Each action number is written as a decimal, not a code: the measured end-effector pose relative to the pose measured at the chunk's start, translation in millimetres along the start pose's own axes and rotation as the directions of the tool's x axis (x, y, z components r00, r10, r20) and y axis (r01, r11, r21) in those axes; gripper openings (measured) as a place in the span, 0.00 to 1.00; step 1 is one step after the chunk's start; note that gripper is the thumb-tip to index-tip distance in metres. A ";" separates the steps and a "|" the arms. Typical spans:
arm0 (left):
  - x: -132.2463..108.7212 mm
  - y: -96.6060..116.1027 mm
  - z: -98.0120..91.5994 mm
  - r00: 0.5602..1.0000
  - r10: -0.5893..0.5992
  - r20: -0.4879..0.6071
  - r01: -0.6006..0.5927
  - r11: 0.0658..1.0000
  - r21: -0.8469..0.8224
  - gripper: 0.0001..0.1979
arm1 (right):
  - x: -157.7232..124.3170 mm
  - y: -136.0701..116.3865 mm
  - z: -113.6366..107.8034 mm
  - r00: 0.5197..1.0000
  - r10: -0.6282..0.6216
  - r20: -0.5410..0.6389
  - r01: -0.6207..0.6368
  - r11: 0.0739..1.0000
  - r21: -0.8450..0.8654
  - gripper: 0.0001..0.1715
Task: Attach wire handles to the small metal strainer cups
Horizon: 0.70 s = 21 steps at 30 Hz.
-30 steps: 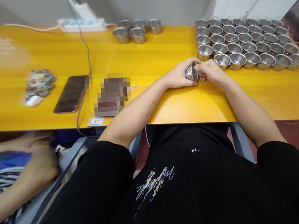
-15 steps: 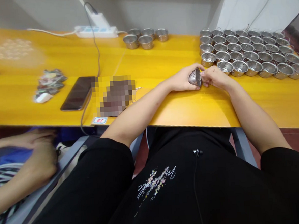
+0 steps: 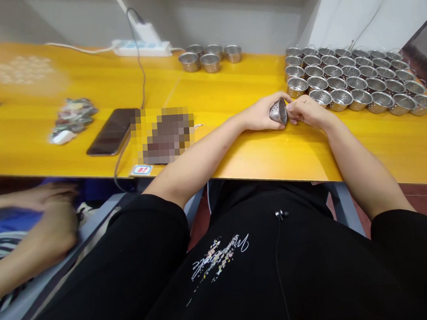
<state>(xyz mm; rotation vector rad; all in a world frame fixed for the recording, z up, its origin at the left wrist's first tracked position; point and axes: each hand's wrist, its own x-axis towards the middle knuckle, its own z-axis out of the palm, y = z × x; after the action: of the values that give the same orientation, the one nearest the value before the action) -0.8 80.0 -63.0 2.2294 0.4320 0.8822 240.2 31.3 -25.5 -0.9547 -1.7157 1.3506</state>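
A small perforated metal strainer cup (image 3: 278,112) lies tipped on its side in my left hand (image 3: 259,112), its mouth facing right. My left thumb and fingers wrap round it. At the cup's rim, my right hand (image 3: 307,111) has its fingers pinched together. What sits between those right fingertips is too small to make out. Just behind my hands stand rows of similar strainer cups (image 3: 357,83), many with thin wire handles.
Several more metal cups (image 3: 210,62) stand at the back, near a white power strip (image 3: 141,48). A phone (image 3: 113,132), a cable and a plastic bag of small parts (image 3: 74,118) lie to the left. Another person's arms (image 3: 51,223) rest below the table edge.
The camera view has shifted slightly. Both hands keep the same hold at the strainer cup, with no clear movement.
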 end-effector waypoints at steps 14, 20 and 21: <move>2.5 -3.2 4.2 0.999 0.038 -0.032 -0.037 0.999 0.031 0.41 | 0.7 -0.8 4.4 0.997 -0.049 -0.054 0.049 0.999 0.006 0.37; 4.0 -5.4 5.1 0.998 0.042 -0.044 -0.040 0.998 0.049 0.41 | 1.1 -0.2 5.0 0.997 -0.055 -0.061 0.057 0.998 0.036 0.42; 4.2 -5.1 4.9 0.998 0.043 -0.044 -0.041 0.998 0.046 0.41 | 1.2 -0.3 5.3 0.997 -0.053 -0.062 0.056 0.997 0.045 0.43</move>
<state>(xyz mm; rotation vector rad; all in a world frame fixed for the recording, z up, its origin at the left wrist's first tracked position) 5.3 83.3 -67.2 2.2709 0.4318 0.9544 235.0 30.0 -26.0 -0.9080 -1.6461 1.3074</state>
